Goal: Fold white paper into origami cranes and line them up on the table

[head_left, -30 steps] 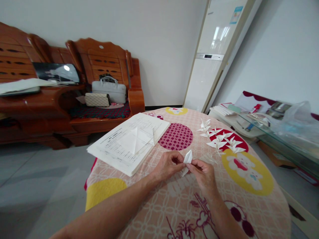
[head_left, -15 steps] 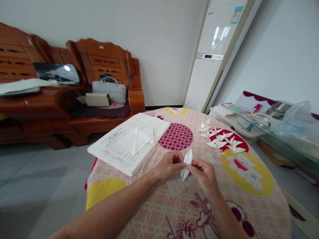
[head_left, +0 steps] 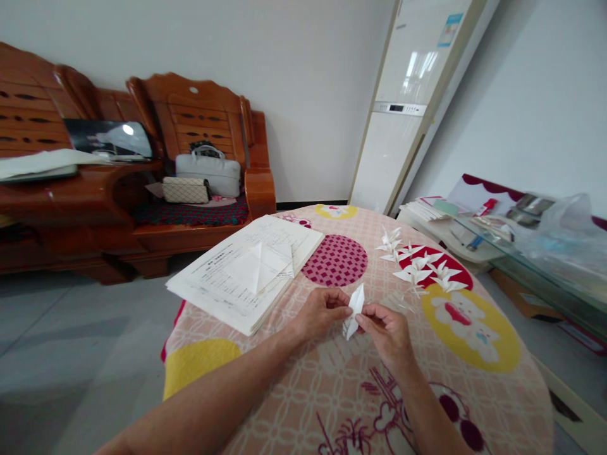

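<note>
Between both hands is a narrow, diamond-shaped piece of folded white paper (head_left: 355, 308), its upper tip pointing away from me. My left hand (head_left: 324, 311) pinches its left edge between thumb and fingers. From the other side, my right hand (head_left: 386, 328) grips the right edge, thumb on the paper's face. Both hands are just over the patterned tablecloth. Beyond them to the right lie several white paper cranes (head_left: 420, 265). A stack of printed sheets (head_left: 213, 284) lies to the left, with a creased paper square (head_left: 265, 265) on top.
The round table has a pink tablecloth (head_left: 294, 392). Past its right side stands a glass-topped shelf (head_left: 521, 253) with papers and a plastic bag (head_left: 569, 221). A wooden sofa (head_left: 203, 120) holding bags is at the back left, and a tall white air conditioner (head_left: 393, 126) is behind.
The folded paper has tilted slightly, its lower tip moving up a little. Both hands keep their pinch, with only small finger shifts.
</note>
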Demonstrator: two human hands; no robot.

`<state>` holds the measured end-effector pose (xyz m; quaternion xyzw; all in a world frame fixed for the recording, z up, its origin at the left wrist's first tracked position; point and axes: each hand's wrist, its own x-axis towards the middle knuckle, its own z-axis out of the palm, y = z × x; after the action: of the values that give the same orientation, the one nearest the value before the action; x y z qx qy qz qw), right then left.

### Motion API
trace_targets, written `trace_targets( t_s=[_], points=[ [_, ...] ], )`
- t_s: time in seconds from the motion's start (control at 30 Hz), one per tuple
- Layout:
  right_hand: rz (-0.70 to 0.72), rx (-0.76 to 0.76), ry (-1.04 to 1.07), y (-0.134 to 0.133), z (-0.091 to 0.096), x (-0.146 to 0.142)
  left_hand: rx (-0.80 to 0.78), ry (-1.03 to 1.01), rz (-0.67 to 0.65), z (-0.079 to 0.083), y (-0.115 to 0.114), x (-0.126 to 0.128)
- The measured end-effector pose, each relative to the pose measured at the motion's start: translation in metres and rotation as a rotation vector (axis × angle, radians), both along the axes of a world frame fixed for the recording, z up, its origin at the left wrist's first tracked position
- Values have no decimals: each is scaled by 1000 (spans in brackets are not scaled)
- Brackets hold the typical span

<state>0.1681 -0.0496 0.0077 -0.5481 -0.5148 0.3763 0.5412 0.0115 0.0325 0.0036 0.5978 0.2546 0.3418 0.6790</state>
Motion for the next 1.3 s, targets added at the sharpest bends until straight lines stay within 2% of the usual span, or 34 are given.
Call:
trace_targets(
  t_s=[0.17,0.33,0.57,0.7,0.9,1.13,1.3],
  points=[
    [-2,24,-73,0,-1,0,-55,-39,-52,-2,2,0],
    [1,33,-55,0,-2,-1,-76,-69,-62,0,1,1],
    [-102,0,15,2,-2,-6,-94,-90,1,1,-2,2],
    [-153,34,-65,2,-4,-7,-131,-127,14,-2,-3,4],
    [-112,26,-136,2,-8,-6,-132,-169,49,-2,-3,7],
    [-56,-72,10,0,1,-10,-161,-94,1,4,-4,4],
    [-13,-87,60,-1,3,-10,-137,-10,-3,2,-4,2]
  ],
)
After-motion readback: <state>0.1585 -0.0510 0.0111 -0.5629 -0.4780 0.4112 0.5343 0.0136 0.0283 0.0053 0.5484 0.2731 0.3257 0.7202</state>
